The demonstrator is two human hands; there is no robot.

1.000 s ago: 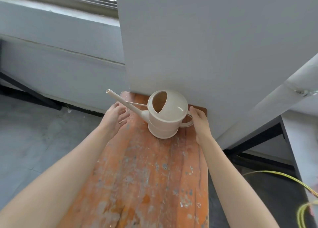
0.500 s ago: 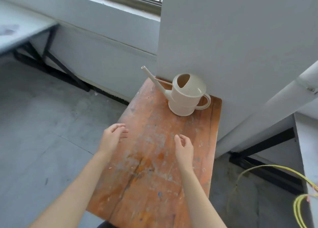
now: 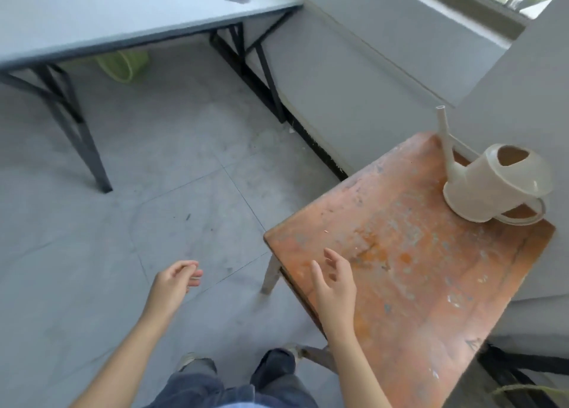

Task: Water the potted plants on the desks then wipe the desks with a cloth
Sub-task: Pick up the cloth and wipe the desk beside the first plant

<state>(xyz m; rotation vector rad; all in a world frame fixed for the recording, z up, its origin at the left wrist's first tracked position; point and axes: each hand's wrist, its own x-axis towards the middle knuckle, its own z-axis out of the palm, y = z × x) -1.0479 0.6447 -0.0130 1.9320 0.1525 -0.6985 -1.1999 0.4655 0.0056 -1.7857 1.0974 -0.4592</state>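
Note:
A cream watering can [image 3: 489,185] stands upright at the far corner of a worn orange wooden table [image 3: 409,272], spout pointing away, handle toward the wall. My right hand [image 3: 334,284] hovers over the table's near left edge, fingers loosely spread, holding nothing. My left hand [image 3: 175,281] hangs over the floor to the left of the table, fingers loosely curled and empty. Both hands are well away from the can. A grey desk [image 3: 132,13] stands at the upper left. No potted plant or cloth is in view.
A green basket [image 3: 123,64] lies under the grey desk, between its black legs [image 3: 89,148]. A grey wall with a window sill [image 3: 431,4] runs along the back. The grey tiled floor [image 3: 154,192] stretches between desk and table. My legs [image 3: 234,383] show at the bottom.
Both hands let go of the watering can and drew back toward me. The view swung left and down, bringing the grey desk and floor into sight.

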